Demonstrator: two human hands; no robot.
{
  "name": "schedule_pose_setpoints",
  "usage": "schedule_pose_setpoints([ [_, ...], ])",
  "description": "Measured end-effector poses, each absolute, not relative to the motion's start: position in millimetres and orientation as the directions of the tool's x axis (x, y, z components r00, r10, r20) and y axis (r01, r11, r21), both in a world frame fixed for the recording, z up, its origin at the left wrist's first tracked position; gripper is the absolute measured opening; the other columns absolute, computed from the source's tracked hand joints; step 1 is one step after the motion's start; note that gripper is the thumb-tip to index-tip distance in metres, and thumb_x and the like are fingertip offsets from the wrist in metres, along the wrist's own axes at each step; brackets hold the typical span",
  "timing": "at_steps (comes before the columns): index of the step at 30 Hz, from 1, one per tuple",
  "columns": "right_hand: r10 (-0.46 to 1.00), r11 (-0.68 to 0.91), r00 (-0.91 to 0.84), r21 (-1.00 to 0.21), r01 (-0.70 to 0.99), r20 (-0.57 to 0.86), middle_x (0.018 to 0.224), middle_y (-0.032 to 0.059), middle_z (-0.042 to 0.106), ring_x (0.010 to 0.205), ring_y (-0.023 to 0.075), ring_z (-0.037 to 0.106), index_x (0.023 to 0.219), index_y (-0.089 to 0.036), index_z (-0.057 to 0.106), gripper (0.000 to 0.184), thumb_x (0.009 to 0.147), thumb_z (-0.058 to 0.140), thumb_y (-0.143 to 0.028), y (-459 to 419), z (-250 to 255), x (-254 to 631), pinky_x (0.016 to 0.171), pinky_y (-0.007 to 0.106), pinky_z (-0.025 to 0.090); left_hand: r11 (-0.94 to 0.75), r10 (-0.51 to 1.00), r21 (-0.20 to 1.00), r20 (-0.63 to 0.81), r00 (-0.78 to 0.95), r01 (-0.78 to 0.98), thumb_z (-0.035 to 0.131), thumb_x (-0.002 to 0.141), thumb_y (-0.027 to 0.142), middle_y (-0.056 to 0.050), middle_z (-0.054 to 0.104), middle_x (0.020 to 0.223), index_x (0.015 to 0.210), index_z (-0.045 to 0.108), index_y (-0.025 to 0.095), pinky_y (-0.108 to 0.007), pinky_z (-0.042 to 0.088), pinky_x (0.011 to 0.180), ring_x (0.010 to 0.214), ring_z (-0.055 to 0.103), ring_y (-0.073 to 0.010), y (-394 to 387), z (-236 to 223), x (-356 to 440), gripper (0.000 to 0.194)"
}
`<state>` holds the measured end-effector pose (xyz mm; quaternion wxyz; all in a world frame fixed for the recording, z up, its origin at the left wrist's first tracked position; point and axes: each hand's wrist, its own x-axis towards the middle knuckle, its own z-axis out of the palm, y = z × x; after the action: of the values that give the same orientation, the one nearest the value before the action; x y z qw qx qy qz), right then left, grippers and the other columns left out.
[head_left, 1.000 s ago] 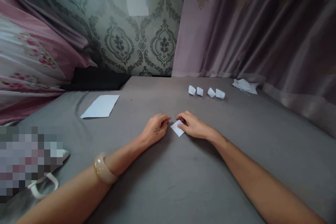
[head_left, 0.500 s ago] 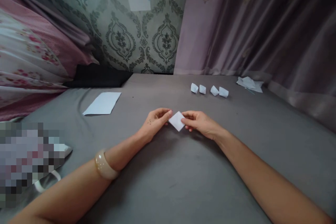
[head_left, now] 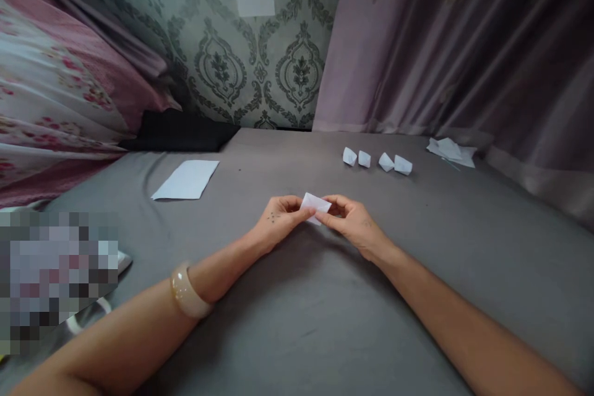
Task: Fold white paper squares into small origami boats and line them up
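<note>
A small folded white paper piece is held just above the grey bedsheet between both my hands. My left hand pinches its left side with thumb and fingers closed. My right hand pinches its right side the same way. A pale bangle sits on my left wrist. Behind the hands, several small folded white paper pieces lie in a row on the sheet.
A flat white paper sheet lies at the left on the sheet. Crumpled white paper scraps sit at the far right by the curtain. A black cushion and floral bedding border the left; patterned wallpaper is behind.
The paper was on the sheet under my fingers, then lifted as a diamond shape; now it looks folded narrower and both hands pinch it closer together.
</note>
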<state>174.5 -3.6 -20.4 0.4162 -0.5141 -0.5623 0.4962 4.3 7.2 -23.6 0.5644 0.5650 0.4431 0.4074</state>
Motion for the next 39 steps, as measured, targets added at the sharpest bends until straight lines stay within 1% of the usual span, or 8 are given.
schedule_pose_setpoints([
  [5,0.981,0.094,-0.194,-0.943,0.321,0.032,0.075,0.0031,0.069,0.067,0.0148,0.058,0.083,-0.017,0.072,0.025,0.074,0.066,-0.039,1.3,-17.1,181.1,0.065,0.028,0.043,-0.177,0.937,0.963,0.101,0.335,0.205,0.065,0.077,0.042,-0.005,0.067,0.077,0.083,0.069,0.013,-0.023,0.041,0.06,0.066,0.056,-0.0131,10.7,-28.2,0.8,0.03],
  [9,0.965,0.252,-0.183,-0.841,0.479,0.186,0.074,0.0014,0.067,0.065,0.0141,0.055,0.081,-0.02,0.07,0.015,0.078,0.062,-0.031,1.7,-19.6,185.6,0.063,0.027,0.042,-0.404,0.899,0.811,0.266,0.349,0.423,0.061,0.082,0.036,-0.003,0.063,0.072,0.081,0.068,0.015,-0.023,0.04,0.06,0.064,0.052,-0.0119,14.3,-29.5,-4.7,0.022],
  [13,0.815,0.565,-0.358,-0.486,0.667,0.456,0.085,0.0038,0.066,0.081,0.0167,0.055,0.083,-0.021,0.067,0.015,0.087,0.053,-0.022,-2.5,-20.9,192.4,0.076,0.03,0.04,-0.714,0.699,0.449,0.508,0.504,0.537,0.049,0.09,0.027,-0.007,0.064,0.085,0.088,0.065,0.016,-0.028,0.044,0.074,0.079,0.054,-0.0157,14.7,-29.9,-10.3,0.019],
  [17,0.683,0.651,-0.558,-0.046,0.758,0.471,0.089,0.0083,0.065,0.081,0.0193,0.051,0.085,-0.018,0.066,0.027,0.092,0.041,-0.017,-5.5,-22.6,197.7,0.075,0.034,0.034,-0.815,0.531,0.063,0.479,0.699,0.576,0.036,0.095,0.021,-0.01,0.063,0.09,0.09,0.063,0.016,-0.033,0.044,0.077,0.081,0.052,-0.0185,13.7,-31.1,-12.0,0.028],
  [22,0.666,0.627,-0.647,0.192,0.755,0.37,0.077,0.007,0.06,0.072,0.0187,0.047,0.073,-0.016,0.062,0.028,0.09,0.041,-0.01,-8.8,-27.8,195.1,0.068,0.034,0.029,-0.836,0.485,-0.082,0.354,0.8,0.543,0.035,0.095,0.017,-0.011,0.061,0.084,0.08,0.061,0.013,-0.032,0.043,0.071,0.078,0.051,-0.0192,13.8,-34.0,-6.3,0.03],
  [28,0.773,0.583,-0.577,0.064,0.81,0.264,0.086,0.0066,0.061,0.074,0.0177,0.051,0.082,-0.017,0.064,0.024,0.092,0.043,-0.014,-16.9,-30.9,194.3,0.069,0.032,0.033,-0.781,0.619,0.11,0.27,0.738,0.615,0.034,0.096,0.022,-0.011,0.061,0.091,0.09,0.065,0.014,-0.032,0.045,0.074,0.085,0.053,-0.0203,6.8,-36.7,-5.7,0.033],
  [34,0.91,0.415,-0.354,-0.482,0.772,0.216,0.089,0.0028,0.064,0.079,0.0154,0.057,0.084,-0.023,0.07,0.019,0.09,0.053,-0.031,-8.6,-35.5,198.6,0.069,0.028,0.04,-0.503,0.856,0.551,0.213,0.47,0.666,0.053,0.089,0.032,-0.006,0.064,0.09,0.084,0.07,0.02,-0.03,0.045,0.078,0.088,0.057,-0.0197,7.2,-35.8,-6.1,0.022],
  [39,0.977,0.2,-0.19,-0.709,0.677,0.094,0.084,0.0012,0.065,0.073,0.0145,0.059,0.078,-0.025,0.072,0.02,0.086,0.057,-0.035,-0.9,-39.6,197.0,0.069,0.029,0.042,-0.375,0.912,0.66,0.137,0.386,0.651,0.052,0.088,0.032,-0.007,0.064,0.085,0.08,0.071,0.019,-0.029,0.044,0.073,0.079,0.058,-0.0184,8.0,-30.6,-3.5,0.025],
])
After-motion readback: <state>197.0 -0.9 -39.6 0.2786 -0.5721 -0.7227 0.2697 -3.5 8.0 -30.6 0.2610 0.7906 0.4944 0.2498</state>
